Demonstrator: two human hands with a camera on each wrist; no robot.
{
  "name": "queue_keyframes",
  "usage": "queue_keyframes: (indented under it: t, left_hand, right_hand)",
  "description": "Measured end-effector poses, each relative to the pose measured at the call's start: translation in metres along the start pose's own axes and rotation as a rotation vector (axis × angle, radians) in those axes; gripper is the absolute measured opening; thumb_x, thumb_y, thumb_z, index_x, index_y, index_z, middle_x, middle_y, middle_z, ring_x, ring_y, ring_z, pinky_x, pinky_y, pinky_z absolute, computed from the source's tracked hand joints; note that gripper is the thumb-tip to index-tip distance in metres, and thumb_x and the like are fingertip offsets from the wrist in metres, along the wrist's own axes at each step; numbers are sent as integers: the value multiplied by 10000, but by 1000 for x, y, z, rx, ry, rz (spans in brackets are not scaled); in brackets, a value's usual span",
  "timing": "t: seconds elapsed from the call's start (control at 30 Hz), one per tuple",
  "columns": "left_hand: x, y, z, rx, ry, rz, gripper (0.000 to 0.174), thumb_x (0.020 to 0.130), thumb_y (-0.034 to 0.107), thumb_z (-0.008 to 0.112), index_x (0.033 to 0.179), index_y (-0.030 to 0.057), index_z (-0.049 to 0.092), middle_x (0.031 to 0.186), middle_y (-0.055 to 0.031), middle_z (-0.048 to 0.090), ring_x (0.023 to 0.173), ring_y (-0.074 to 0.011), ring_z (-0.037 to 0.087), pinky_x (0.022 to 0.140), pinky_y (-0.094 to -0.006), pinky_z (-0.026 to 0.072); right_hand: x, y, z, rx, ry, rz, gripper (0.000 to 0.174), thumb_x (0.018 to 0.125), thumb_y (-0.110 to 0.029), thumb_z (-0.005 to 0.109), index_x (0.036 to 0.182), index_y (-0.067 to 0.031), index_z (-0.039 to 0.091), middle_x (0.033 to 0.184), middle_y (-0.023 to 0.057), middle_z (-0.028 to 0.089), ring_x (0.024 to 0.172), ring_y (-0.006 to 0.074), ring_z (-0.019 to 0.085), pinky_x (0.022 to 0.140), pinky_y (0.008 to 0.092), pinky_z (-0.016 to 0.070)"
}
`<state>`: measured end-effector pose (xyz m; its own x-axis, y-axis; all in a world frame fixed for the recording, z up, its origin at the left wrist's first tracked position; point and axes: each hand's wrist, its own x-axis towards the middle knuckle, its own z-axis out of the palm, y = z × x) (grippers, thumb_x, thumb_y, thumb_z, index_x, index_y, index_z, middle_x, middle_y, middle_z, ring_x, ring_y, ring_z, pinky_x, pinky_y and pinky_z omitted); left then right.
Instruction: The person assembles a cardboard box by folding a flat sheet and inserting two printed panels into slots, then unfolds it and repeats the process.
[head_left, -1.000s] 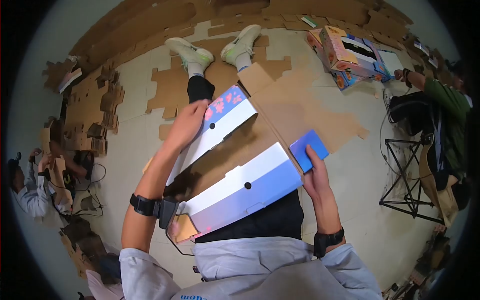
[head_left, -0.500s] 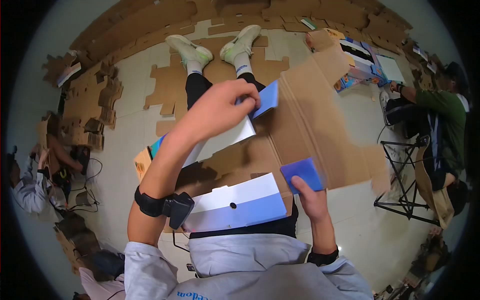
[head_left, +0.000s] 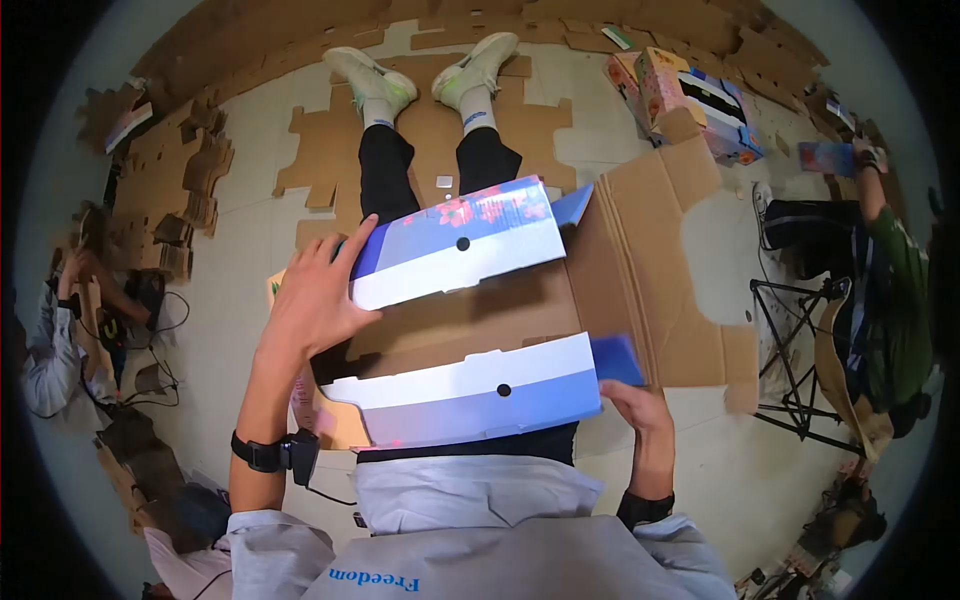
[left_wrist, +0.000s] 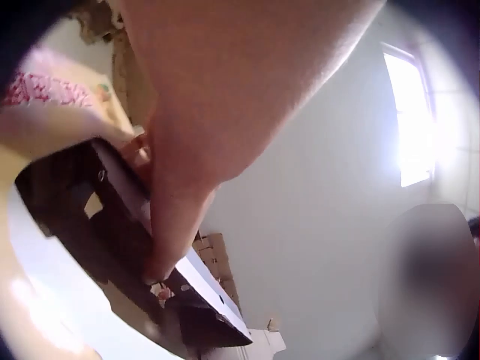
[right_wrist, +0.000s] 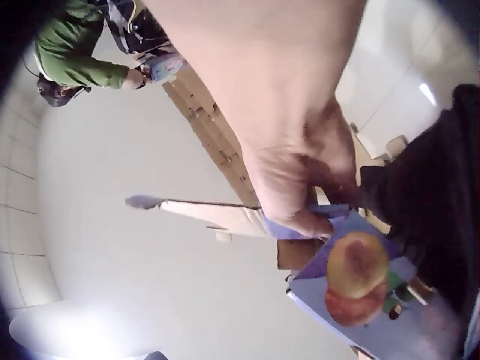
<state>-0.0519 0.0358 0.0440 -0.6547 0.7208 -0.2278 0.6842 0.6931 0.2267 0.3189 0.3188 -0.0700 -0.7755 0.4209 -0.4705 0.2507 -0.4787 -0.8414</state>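
A flat cardboard box blank (head_left: pixel 640 260) lies across my lap, brown inside, printed blue and white outside. Its far side panel (head_left: pixel 455 245) stands folded up, and my left hand (head_left: pixel 310 300) presses the panel's left end with straight, spread fingers. The near side panel (head_left: pixel 470 390) also stands up, just in front of my body. At its right end my right hand (head_left: pixel 635 405) pinches the blue end flap (head_left: pixel 615 360). In the right wrist view the fingers (right_wrist: pixel 300 217) close on that blue flap (right_wrist: pixel 330 211), above a fruit print (right_wrist: pixel 356 274). The left wrist view shows my palm (left_wrist: pixel 195 150) against the dark box.
My legs and pale shoes (head_left: pixel 375 85) stretch forward over cardboard scraps on the tiled floor. Finished printed boxes (head_left: pixel 690 100) sit far right. A person in green (head_left: pixel 890 230) sits right beside a black folding stand (head_left: pixel 800 330). Another person (head_left: pixel 60 330) sits left.
My left hand let go of the raised blue flap and dropped left onto the far panel, which now stands up. The near panel rose, and my right hand slid closer to my body.
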Motion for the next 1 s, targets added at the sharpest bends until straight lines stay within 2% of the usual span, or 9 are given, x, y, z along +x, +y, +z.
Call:
queue_keyframes:
  t: [0.03,0.1,0.2,0.3,0.53,0.63,0.73,0.83,1.0]
  left_hand:
    - [-1,0,3,-11,18,47,1088,672,358,879,1630,195,389,1243,-215,618,1179,-424,594,1070,-506,468]
    - [-2,-1,11,-24,60,136,1077,655,318,867,1619,169,409,1200,-209,612,1119,-422,596,1016,-503,483]
    - [-3,13,31,-141,58,233,1052,649,299,837,1608,152,429,1181,-206,610,1112,-417,592,1000,-500,477]
    - [-4,37,40,-125,3,206,1027,664,330,825,1603,161,446,1165,-197,597,1114,-395,572,1018,-480,450]
    - [4,38,66,-86,62,194,980,712,362,827,1598,166,454,1224,-189,595,1140,-378,560,1059,-468,421]
    - [11,37,72,-100,89,212,955,732,378,831,1588,163,467,1278,-185,598,1177,-373,559,1075,-465,412]
    - [17,44,79,-71,70,203,943,741,398,840,1579,160,480,1314,-182,600,1202,-369,559,1075,-463,411]
    - [20,46,84,-39,69,187,941,746,413,849,1578,165,485,1326,-182,603,1206,-365,562,1066,-463,414]
    - [17,45,81,-38,80,187,949,748,406,860,1589,188,479,1320,-174,612,1192,-360,572,1051,-455,421]
  right_hand:
    - [-14,-33,23,-40,-1,64,586,939,-158,776,1459,-24,538,1433,160,594,1292,300,608,1026,415,537]
    - [-21,-66,41,-141,-14,28,601,947,-184,760,1475,-27,519,1451,169,574,1325,305,571,1059,421,498]
    - [-14,-96,52,-300,-28,-157,625,958,-224,736,1499,-32,489,1479,182,544,1374,314,516,1108,430,440]
    - [27,-123,63,-484,-68,-368,649,969,-264,712,1523,-37,459,1508,195,513,1424,323,461,1157,439,383]
    - [115,-110,74,-761,-217,-358,712,995,-358,655,1578,-48,390,1573,227,443,1538,343,333,1271,460,248]
    - [119,-101,81,-953,-162,-413,693,979,-362,664,1546,-41,427,1546,241,465,1499,370,393,1241,440,300]
    - [134,-98,93,-1190,-153,-550,631,992,-421,661,1505,-78,530,1387,234,588,1407,411,479,1198,470,345]
    - [148,-99,101,-1054,-191,-471,571,978,-417,680,1452,-107,603,1307,178,621,1298,374,548,1139,442,389]
    - [155,-99,109,-1106,-187,-438,466,981,-420,677,1334,-117,699,1203,139,627,1183,348,587,1092,435,410]
